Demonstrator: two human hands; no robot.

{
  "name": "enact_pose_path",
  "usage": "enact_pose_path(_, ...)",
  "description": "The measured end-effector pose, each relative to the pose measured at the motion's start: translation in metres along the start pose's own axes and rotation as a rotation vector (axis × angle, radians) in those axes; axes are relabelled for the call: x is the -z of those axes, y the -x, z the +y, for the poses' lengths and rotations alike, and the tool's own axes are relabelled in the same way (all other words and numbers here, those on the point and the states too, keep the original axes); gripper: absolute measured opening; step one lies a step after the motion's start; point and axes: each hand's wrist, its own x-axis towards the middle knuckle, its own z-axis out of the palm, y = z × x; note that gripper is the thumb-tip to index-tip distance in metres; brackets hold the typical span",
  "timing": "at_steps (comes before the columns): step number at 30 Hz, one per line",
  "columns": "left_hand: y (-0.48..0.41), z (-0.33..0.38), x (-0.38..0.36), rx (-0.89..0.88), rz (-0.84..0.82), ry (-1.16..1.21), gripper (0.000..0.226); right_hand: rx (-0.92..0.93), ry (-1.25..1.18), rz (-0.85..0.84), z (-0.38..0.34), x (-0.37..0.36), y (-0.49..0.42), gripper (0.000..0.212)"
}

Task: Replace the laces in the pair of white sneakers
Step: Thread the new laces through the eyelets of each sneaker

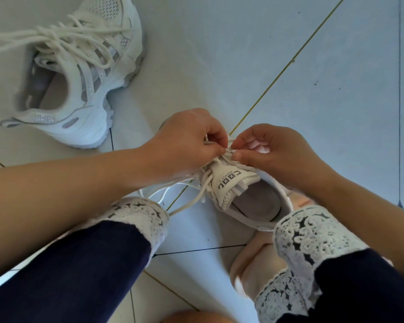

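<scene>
Mid-lacing the near sneaker (254, 199) on the floor between the knees: left hand (187, 141) and right hand (273, 150) both pinch the lace (189, 204) above the tongue, probably at an eyelet; next, pull through and cross.

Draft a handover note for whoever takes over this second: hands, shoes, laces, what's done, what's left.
Left hand: pinches the lace at the top eyelets of the near sneaker.
Right hand: pinches the lace there too, from the other side.
Near sneaker: on the floor between the legs, lace ends trailing left.
Far sneaker: upper left, laced but untied, ends loose.
Done: cannot tell which laces are new.
Left: probably finish threading the near sneaker, then tie both.
</scene>
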Motion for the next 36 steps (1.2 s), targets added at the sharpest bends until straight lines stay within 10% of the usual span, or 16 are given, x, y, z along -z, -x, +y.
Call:
enact_pose_path(6,0.000,-0.001,0.003,-0.125,0.008,-0.104,0.007,-0.043,0.081,-0.145,-0.014,0.008,0.000,0.033)
enact_pose_path(19,0.001,0.003,-0.006,0.069,0.034,0.047,0.005,0.130,0.490,0.268,-0.007,-0.013,0.025,0.027)
enact_pose_path(36,0.003,0.002,-0.011,0.205,0.054,0.329,0.011,0.051,0.066,0.326,0.012,-0.021,0.019,0.016)
